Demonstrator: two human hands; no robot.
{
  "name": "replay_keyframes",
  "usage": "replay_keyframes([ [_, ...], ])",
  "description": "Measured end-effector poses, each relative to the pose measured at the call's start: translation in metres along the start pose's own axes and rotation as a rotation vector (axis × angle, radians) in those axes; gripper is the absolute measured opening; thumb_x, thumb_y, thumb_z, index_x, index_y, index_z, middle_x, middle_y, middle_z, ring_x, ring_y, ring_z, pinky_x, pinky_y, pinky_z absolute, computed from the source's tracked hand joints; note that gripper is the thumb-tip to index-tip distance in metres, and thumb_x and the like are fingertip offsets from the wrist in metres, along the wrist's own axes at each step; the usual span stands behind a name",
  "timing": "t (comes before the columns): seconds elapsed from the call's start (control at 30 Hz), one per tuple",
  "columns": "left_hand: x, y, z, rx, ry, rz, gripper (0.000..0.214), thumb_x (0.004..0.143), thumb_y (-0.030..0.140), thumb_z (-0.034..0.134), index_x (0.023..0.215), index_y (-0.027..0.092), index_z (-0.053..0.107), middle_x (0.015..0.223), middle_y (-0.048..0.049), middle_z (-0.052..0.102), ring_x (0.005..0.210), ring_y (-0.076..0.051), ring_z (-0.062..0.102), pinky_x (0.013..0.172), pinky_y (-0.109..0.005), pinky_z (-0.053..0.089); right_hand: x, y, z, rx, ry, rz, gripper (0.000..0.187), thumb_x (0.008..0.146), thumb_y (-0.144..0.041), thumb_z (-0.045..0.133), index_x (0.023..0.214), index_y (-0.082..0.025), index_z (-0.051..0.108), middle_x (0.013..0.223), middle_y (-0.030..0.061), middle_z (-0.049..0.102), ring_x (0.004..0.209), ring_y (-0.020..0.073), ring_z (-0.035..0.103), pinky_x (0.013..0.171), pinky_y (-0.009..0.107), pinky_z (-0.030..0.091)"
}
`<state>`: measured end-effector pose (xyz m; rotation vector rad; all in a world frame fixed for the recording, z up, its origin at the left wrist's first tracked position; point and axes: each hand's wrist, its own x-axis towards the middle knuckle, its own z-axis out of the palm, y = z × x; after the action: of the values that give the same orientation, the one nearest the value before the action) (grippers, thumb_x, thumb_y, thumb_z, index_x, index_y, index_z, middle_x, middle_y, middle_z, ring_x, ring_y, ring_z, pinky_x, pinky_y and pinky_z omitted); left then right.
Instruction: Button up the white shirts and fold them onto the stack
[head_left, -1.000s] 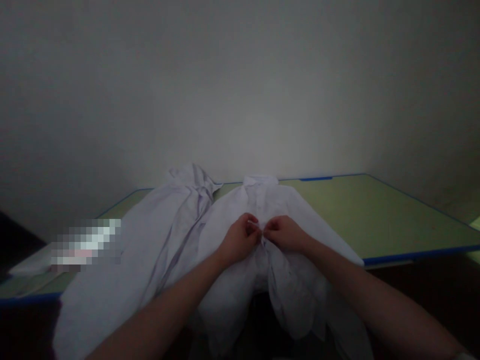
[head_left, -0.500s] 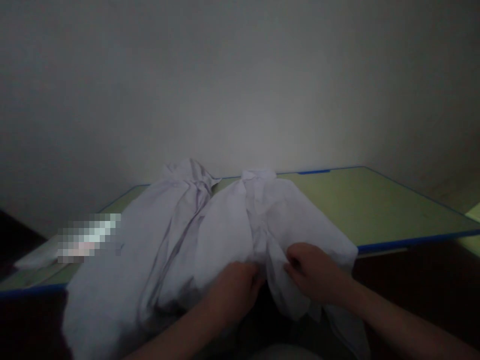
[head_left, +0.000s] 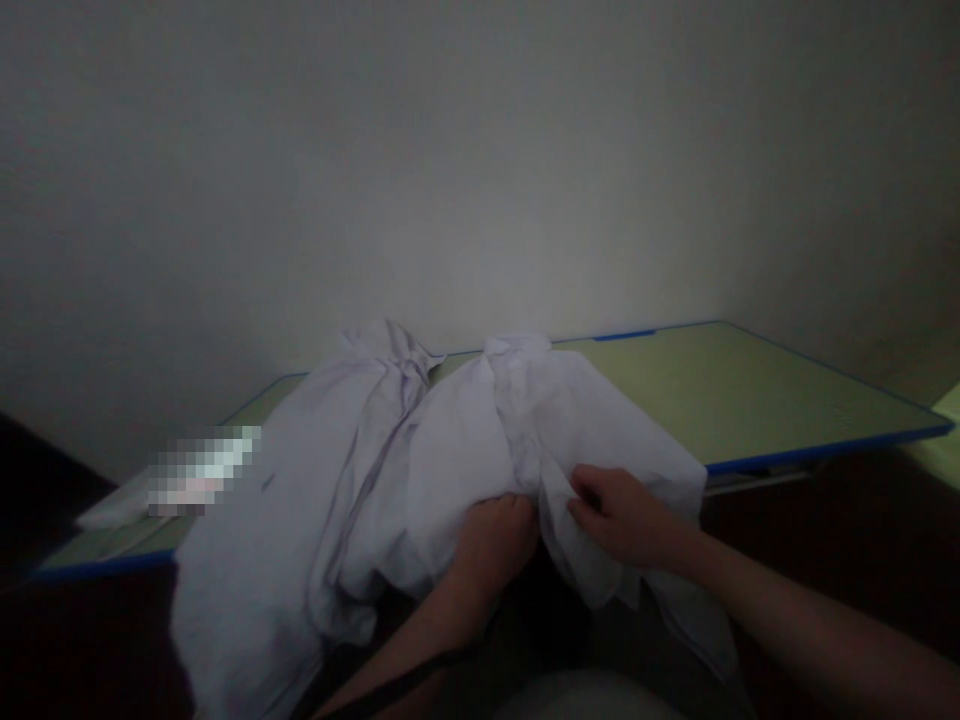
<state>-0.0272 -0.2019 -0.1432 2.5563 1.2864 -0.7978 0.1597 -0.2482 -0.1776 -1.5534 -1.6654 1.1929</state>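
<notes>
A white collared shirt (head_left: 465, 450) lies spread with its collar toward the wall, and its lower part hangs over the table's near edge. My left hand (head_left: 499, 535) is closed on the shirt's left front edge, its fingertips partly hidden. On the other front edge, my right hand (head_left: 619, 510) has its fingers curled and thumb bent in at the loose flap, apparently pinching the cloth. Between the hands, the front hangs apart over a dark gap. A second crumpled white garment (head_left: 292, 470) lies against the shirt's left side, also draping over the edge.
The green tabletop (head_left: 750, 390) has a blue rim and stands against a plain grey wall (head_left: 480, 180). At the far left lies a whitish item (head_left: 112, 505), partly blurred by pixelation. Below the table's edge it is dark.
My left hand has moved slightly up and right along the shirt front. My right hand stays at the flap. The view has shifted a little.
</notes>
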Motion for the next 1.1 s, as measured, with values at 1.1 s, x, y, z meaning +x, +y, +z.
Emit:
replay_keyframes([
  [1.1,-0.033,-0.045,-0.101,-0.476,0.051,0.048,0.029,0.079,0.022,0.047,0.097,0.025,0.069,0.095,-0.0026,0.067,0.089,-0.017,0.059,0.081,-0.026,0.042,-0.005,-0.005,-0.024,0.121,0.175,0.169,0.029,0.083,-0.041,0.046,0.068,-0.016,0.051,0.062,-0.0004,0.052,0.058,0.0106,0.045,0.053,0.023,0.03],
])
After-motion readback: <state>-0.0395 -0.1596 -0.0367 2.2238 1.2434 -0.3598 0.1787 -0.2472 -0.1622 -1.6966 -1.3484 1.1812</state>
